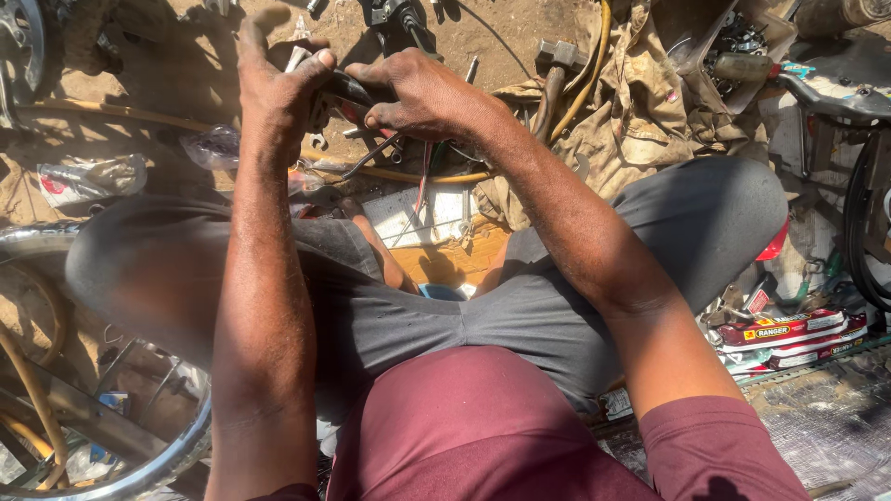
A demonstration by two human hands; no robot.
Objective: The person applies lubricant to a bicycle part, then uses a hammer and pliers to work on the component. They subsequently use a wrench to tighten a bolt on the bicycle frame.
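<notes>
Left hand (pixel 278 88) and right hand (pixel 418 93) both clamped on a dark part (pixel 348 90) trailing wires (pixel 376 153); judged rigid, light, best held by the body.

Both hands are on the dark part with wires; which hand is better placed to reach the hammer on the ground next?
Probably the right hand: it lies nearer the hammer, while the left hand is on the far side of the part.

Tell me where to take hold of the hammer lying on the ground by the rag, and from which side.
Grip the hammer by its wooden handle, low down near the free end, coming from above on the right hand side. The metal head points away at the top and is blocky; the handle is the slim, bare part, though a yellow hose runs close alongside.
</notes>
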